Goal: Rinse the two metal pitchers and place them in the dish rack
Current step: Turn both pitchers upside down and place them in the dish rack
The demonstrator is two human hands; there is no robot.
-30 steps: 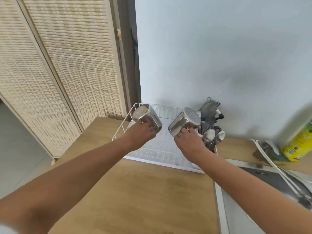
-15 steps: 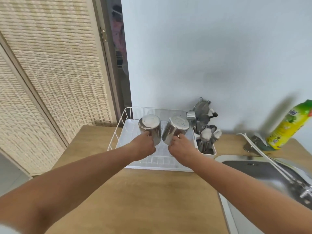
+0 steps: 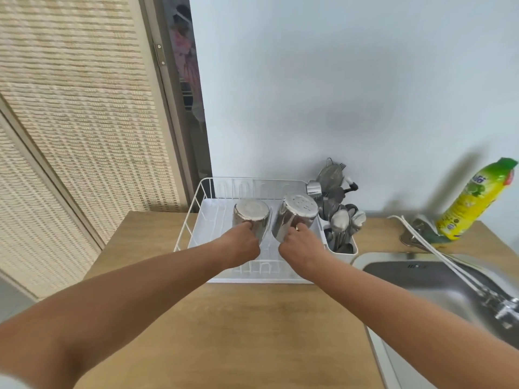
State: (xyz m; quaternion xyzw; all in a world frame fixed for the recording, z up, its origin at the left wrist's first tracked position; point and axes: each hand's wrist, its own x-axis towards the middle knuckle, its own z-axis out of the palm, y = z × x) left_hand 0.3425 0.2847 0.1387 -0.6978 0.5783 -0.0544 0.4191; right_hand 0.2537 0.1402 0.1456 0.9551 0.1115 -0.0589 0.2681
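**Left hand** [image 3: 241,245]: fingers curled round the near, lower side of the left pitcher [image 3: 251,217]. The exact hold is hidden.
**Right hand** [image 3: 302,245]: fingers curled in the same way low on the right pitcher [image 3: 295,216].
**Pitchers:** each rises up and away from its hand, mouth down and base up.
- The left one is nearly upright.
- The right one leans, with its base tipped toward the rack's right side.
- They are just beside each other, inside the dish rack [image 3: 193,211], over its middle.
- Whether the rims touch the rack floor cannot be told.

**Judgement:** each hand has its own pitcher. The move ahead looks like a short lowering along that upright axis, then letting go.
**Outside the rack:** the cutlery holder [image 3: 341,248] is on its right side, and the bench [image 3: 238,318] is under and in front of it.
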